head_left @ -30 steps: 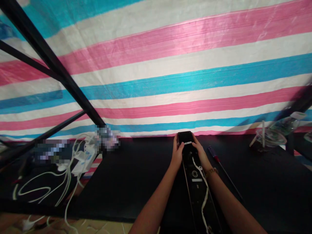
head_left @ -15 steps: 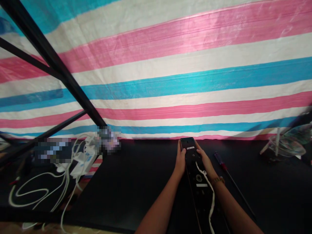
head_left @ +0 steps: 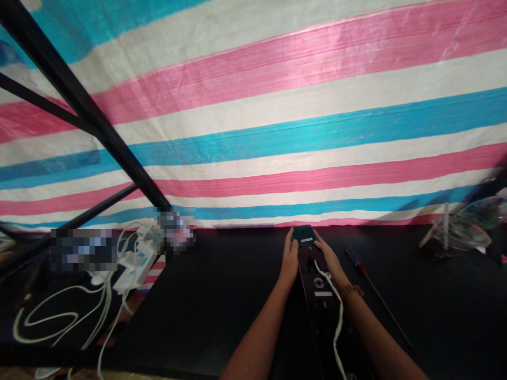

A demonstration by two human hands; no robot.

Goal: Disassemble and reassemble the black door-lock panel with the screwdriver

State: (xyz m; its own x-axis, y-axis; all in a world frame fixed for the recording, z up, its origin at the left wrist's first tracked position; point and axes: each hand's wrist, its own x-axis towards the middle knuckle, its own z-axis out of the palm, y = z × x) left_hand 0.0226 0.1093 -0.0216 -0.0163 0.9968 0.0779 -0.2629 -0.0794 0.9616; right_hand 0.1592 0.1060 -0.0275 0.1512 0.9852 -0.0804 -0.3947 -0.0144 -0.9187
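A long, narrow black panel (head_left: 312,311) with white labels, resembling the back of a door lock, lies lengthwise in front of me. From an opening in its upper half a white cable (head_left: 339,322) runs down along it toward me. My left hand (head_left: 290,258) grips the panel's far left edge, thumb on the face. Opposite, on the right edge, my right hand (head_left: 328,258) is closed in the same way, with a bracelet at its wrist. Fingers under the panel are hidden. To the right of my right hand lies a screwdriver (head_left: 361,268) with a long shaft.
The panel is over a black table (head_left: 206,306). White cables (head_left: 105,295) and a power strip (head_left: 134,269) sit left, by a black metal frame (head_left: 119,153). A clear plastic bundle (head_left: 455,232) is at right. Behind hangs a striped tarp (head_left: 277,116).
The view has shifted slightly. Both hands keep their hold on the panel, whose far end now looks bluer and lighter. The screwdriver lies as before.
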